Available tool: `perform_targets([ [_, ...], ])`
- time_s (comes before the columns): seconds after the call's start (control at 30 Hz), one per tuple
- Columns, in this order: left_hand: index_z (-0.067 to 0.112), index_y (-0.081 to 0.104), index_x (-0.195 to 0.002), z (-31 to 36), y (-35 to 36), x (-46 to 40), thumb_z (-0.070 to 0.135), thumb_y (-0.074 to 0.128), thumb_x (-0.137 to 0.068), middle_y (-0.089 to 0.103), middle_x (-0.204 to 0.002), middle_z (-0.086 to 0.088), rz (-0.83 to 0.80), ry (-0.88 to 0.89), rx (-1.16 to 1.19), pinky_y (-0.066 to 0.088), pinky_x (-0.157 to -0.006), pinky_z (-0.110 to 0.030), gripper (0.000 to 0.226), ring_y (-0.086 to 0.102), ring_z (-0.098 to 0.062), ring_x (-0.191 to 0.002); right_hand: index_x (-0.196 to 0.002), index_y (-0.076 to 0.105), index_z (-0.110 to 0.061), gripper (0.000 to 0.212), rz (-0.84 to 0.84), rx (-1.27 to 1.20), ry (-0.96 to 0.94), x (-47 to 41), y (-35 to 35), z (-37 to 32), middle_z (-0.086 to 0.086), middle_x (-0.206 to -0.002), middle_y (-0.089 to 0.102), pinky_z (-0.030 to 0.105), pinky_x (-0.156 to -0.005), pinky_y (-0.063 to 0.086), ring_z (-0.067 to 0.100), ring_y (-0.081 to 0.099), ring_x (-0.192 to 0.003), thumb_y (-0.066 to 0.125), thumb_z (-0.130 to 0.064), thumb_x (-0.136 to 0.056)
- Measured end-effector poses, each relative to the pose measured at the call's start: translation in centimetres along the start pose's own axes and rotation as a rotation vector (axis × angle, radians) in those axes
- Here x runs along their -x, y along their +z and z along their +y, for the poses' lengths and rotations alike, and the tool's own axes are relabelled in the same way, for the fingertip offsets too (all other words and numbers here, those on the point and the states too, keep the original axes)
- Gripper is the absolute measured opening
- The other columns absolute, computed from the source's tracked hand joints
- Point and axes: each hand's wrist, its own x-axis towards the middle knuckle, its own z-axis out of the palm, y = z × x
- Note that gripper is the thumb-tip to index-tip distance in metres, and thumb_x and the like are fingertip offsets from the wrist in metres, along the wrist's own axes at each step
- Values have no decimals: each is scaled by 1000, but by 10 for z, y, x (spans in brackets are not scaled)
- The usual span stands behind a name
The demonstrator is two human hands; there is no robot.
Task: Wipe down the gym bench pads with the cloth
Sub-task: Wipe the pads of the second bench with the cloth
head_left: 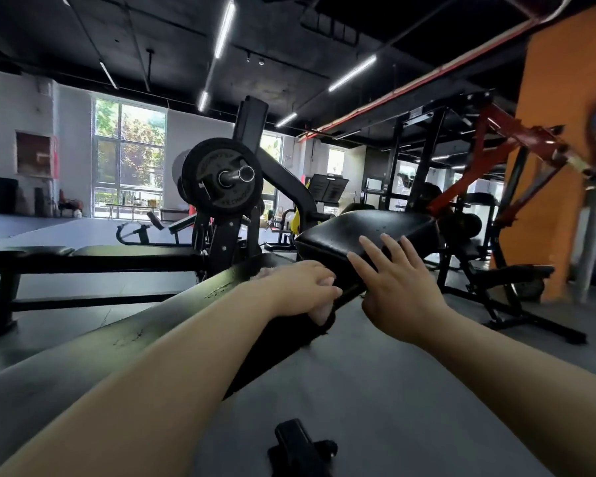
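Now | left hand (301, 287) grip curled on cloth (320, 313) atop long pad (172, 315) | right hand (398, 282) grip wide, flat on seat pad (369, 232)

Grey gym floor (375, 390), black ceiling (152, 36) with strip lights (225, 27), tall windows (129, 156), orange pillar (561, 149), weight plates (222, 176)

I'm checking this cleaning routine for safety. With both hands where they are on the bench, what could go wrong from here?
The left hand grips the cloth at the pad's edge, right by the gap between pads; fingers could get pinched there. The right hand lies flat on the angled seat pad; leaning on it might shift it. The weight plate sits close ahead, a possible bump.
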Motion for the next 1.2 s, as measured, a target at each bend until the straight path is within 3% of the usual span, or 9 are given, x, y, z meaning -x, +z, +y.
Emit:
perform_targets([
  [0.17, 18, 47, -55, -18, -10, -37, 20, 46, -95, 46, -61, 4, -74, -133, 205, 36, -80, -37, 40, 45, -13, -63, -121, 61, -13, 71, 85, -60, -8, -4, 17, 13, 17, -121, 61, 62, -98, 37, 45, 55, -111, 78, -37, -57],
  [0.3, 20, 48, -44, -12, -18, -45, 23, 51, -80, 44, -50, 6, -159, -289, 153, 33, -65, -31, 36, 40, -16, -57, -125, 57, -13, 72, 103, -96, 26, 1, 24, 9, 17, -124, 58, 63, -101, 34, 45, 49, -117, 75, -32, -59],
  [0.47, 25, 65, -61, 6, -16, -39, 44, 45, -71, 66, -79, 4, -176, -280, 16, 43, -92, -38, 29, 60, -20, -90, -122, 57, -12, 74, 112, -133, 83, -1, 26, -1, 18, -121, 58, 64, -101, 32, 47, 47, -117, 76, -27, -53],
  [0.63, 27, 63, -59, 33, -3, -8, 45, 50, -77, 62, -81, 7, -44, -164, -236, 35, -100, -49, 29, 53, -23, -103, -121, 55, -11, 76, 154, -143, 90, -1, 28, 0, 19, -120, 58, 63, -100, 34, 46, 47, -116, 77, -26, -50],
  [0.83, 26, 59, -120, 21, 20, 28, 30, 54, -89, 40, -134, 6, 54, 202, -546, 16, -114, -49, 32, 18, -20, -135, -124, 56, -11, 79, 132, -162, 45, 1, 25, 7, 17, -122, 58, 61, -98, 37, 45, 50, -116, 80, -23, -50],
  [0.9, 17, 65, -111, 18, 28, 34, 15, 50, -89, 51, -129, 1, 283, 380, -377, 16, -113, -28, 27, 30, -16, -129, -127, 54, -10, 76, 122, -174, 5, 2, 24, 11, 16, -123, 58, 60, -98, 38, 44, 51, -117, 74, -23, -55],
  [1.0, 8, 63, -118, 33, 17, 30, 9, 52, -89, 56, -126, -4, 620, 124, 156, 19, -98, -4, 31, 44, -12, -121, -131, 49, -7, 67, 145, -193, -38, 2, 20, 22, 15, -129, 57, 55, -100, 39, 39, 52, -120, 45, -29, -68],
  [1.1, 9, 26, -147, 56, 6, 0, 26, 48, -97, 18, -153, -2, 667, -255, 443, 13, -111, -20, 57, 19, -14, -140, -128, 52, -2, 71, 159, -149, 3, 1, 19, 35, 21, -132, 53, 55, -101, 36, 41, 49, -123, 46, -34, -66],
  [1.2, 6, 6, -150, 76, 16, -41, 31, 36, -100, -6, -157, -5, 644, -383, 545, 3, -116, -30, 64, 0, -18, -144, -130, 49, -9, 79, 116, -117, 59, 1, 21, 46, 25, -136, 48, 60, -101, 33, 48, 43, -125, 60, -42, -59],
])
